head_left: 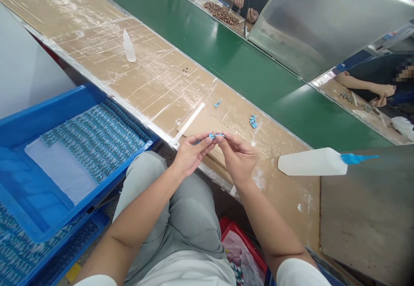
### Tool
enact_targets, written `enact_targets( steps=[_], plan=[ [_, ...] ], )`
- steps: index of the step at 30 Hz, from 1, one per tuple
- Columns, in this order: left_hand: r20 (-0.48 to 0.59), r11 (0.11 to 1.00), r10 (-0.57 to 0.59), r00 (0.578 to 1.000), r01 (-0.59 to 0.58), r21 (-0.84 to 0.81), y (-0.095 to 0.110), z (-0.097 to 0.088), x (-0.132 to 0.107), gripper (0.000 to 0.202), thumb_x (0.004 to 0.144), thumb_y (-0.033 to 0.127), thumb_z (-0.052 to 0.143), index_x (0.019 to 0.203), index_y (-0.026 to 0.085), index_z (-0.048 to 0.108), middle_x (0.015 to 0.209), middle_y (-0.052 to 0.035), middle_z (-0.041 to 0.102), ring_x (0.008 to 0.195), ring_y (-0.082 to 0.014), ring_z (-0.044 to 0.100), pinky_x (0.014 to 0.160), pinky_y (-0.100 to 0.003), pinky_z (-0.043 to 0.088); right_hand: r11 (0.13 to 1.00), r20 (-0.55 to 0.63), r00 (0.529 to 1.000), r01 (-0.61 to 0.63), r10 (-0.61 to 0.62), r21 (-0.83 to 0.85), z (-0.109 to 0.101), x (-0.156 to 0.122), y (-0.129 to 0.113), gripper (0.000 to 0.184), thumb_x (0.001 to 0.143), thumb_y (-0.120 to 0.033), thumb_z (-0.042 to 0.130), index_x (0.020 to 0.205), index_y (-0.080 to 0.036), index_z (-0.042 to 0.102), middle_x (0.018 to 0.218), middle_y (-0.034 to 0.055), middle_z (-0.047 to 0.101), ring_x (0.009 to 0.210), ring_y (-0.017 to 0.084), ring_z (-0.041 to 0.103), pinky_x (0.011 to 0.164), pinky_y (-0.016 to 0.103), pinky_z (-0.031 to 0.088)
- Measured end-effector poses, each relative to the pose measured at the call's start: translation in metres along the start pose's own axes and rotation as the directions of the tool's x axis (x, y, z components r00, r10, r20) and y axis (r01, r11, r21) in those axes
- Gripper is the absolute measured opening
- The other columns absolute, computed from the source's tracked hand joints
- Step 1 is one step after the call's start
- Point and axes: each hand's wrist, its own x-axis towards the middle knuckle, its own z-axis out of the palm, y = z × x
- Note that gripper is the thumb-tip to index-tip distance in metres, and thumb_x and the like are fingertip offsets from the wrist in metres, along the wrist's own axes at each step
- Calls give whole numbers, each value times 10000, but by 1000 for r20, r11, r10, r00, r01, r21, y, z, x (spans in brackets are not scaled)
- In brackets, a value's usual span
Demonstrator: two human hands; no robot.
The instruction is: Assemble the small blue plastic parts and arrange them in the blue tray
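Note:
Between the fingertips of both my hands is a small blue piece (216, 136), held just above the table's near edge. My left hand (193, 152) pinches its left end, and my right hand (238, 154) grips its right end between thumb and forefinger. The piece is too small to name exactly. Beyond my hands, one similar blue piece (217, 103) lies alone on the table, and a little pile of blue pieces (253, 121) sits to its right. Underneath my hands a cardboard sheet (207, 123) rests on the tabletop.
A white squeeze bottle with a blue nozzle (312, 162) lies at right; a smaller white bottle (129, 46) is at left. Beyond the table runs a green conveyor belt (194, 31). A blue tray (19, 126) holds rows of pieces at left. Two people work across the belt.

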Motion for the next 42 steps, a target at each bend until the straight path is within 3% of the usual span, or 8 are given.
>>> enact_targets(
  steps=[9, 16, 21, 27, 31, 42],
  plan=[
    [53, 990, 78, 996, -84, 115, 0, -6, -1, 246, 621, 193, 840, 852, 152, 766, 962, -89, 756, 873, -188, 722, 891, -299, 555, 998, 43, 997, 64, -62, -30, -1, 0, 0, 152, 740, -259, 775, 889, -249, 747, 891, 7, 759, 825, 196, 728, 832, 378, 605],
    [64, 983, 88, 994, -97, 155, 2, -3, -4, 298, 563, 234, 872, 832, 158, 771, 1021, -113, 743, 982, -251, 698, 922, -356, 544, 987, 73, 990, 128, -121, -96, -6, 2, -5, 178, 727, -244, 783, 899, -271, 752, 888, 0, 757, 815, 196, 722, 872, 401, 585],
    [105, 979, 107, 989, -123, 161, 3, -1, -7, 265, 577, 226, 866, 816, 162, 772, 991, -108, 749, 971, -242, 701, 838, -305, 571, 988, 113, 985, 138, -129, -76, -11, 5, -8, 175, 717, -227, 789, 881, -277, 754, 908, 6, 754, 866, 208, 714, 893, 421, 571],
    [177, 970, 147, 973, -177, 168, 4, -1, -8, 209, 550, 173, 873, 729, 180, 764, 811, -54, 760, 746, -171, 719, 689, -257, 583, 997, 151, 986, 74, -70, -19, -16, 8, -11, 230, 660, -233, 832, 875, -247, 750, 828, 15, 755, 736, 185, 715, 771, 365, 604],
    [227, 969, 159, 961, -196, 150, 5, -2, -9, 203, 504, 144, 884, 639, 182, 739, 671, -13, 721, 639, -130, 687, 625, -244, 571, 998, 253, 967, -9, -6, 60, -18, 10, -17, 262, 660, -197, 832, 900, -250, 739, 726, 0, 743, 709, 171, 709, 776, 351, 590],
    [252, 981, 117, 961, -151, 121, 2, -2, -12, 287, 366, 93, 905, 508, 172, 668, 557, 15, 644, 583, -113, 645, 549, -219, 552, 972, 420, 906, -140, 49, 188, -18, 11, -19, 282, 627, -212, 844, 887, -237, 738, 571, -20, 687, 682, 186, 704, 688, 343, 601]
  ],
)
